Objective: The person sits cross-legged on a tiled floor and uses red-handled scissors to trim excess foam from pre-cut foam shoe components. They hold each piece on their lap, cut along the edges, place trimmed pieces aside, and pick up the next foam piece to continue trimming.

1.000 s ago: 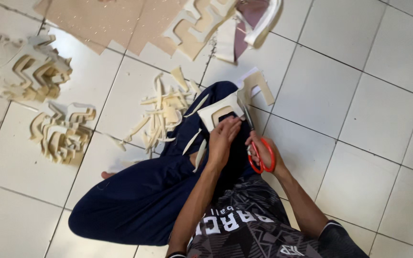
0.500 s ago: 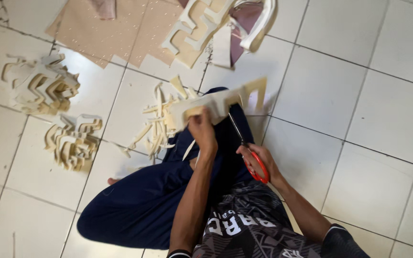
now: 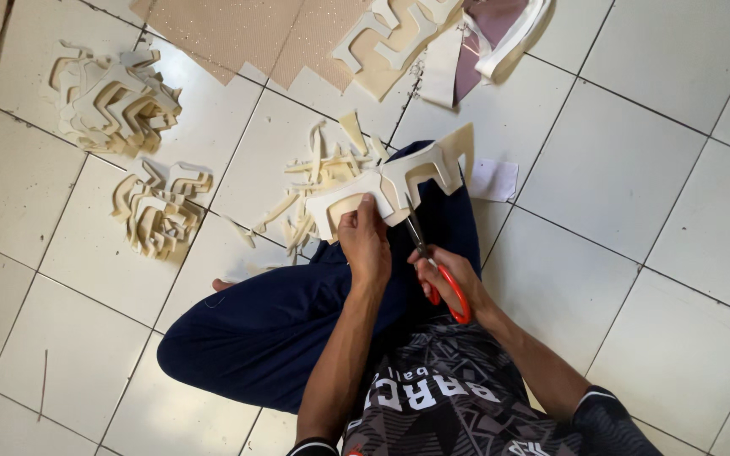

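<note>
I sit cross-legged on a white tiled floor (image 3: pixel 635 194) in dark blue trousers. My left hand (image 3: pixel 365 241) grips a cream foam cut-out piece (image 3: pixel 399 181), a flat zigzag shape, held out over my knee. My right hand (image 3: pixel 454 279) holds red-handled scissors (image 3: pixel 433 266); their blades point up into the lower edge of the cut-out piece. Both hands are close together above my lap.
A heap of cream offcut strips (image 3: pixel 323 181) lies just beyond my knee. Two stacks of cut zigzag pieces (image 3: pixel 116 97) (image 3: pixel 162 211) sit at the left. Tan perforated sheets (image 3: pixel 255 34) and more cut shapes (image 3: pixel 390 38) lie at the top.
The foam piece has been turned and spread flat in my left hand. The scissors have swung from beside my lap up to the piece's lower edge.
</note>
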### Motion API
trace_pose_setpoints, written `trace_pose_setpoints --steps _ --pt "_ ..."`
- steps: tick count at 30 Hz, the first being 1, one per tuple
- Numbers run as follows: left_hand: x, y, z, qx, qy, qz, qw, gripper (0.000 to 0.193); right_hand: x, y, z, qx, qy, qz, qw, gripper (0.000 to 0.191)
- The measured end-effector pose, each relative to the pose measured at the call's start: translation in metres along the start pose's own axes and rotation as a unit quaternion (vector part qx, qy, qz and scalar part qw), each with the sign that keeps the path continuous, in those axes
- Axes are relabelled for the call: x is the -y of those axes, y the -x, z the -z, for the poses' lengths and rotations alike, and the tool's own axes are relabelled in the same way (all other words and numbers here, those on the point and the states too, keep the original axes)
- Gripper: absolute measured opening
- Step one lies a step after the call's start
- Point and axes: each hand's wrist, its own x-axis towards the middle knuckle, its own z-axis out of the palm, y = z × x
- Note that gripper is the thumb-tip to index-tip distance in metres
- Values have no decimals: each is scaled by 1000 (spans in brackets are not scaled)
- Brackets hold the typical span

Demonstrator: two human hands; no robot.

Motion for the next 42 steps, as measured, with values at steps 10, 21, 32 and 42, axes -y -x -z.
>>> trace_pose_setpoints --steps 10,21,32,42 --pt "0 13 7 -33 -41 -17 998 28 9 -10 -14 -19 22 -41 999 42" --pt "9 17 19 -66 -70 -45 994 19 7 -12 -21 -15 4 21 1000 49" --pt "7 21 27 -30 -37 -32 998 17 6 -18 -20 -26 -55 -24 998 49" --pt "-11 11 40 -26 -31 43 998 9 -7 -26 -11 -76 -148 -20 986 33"
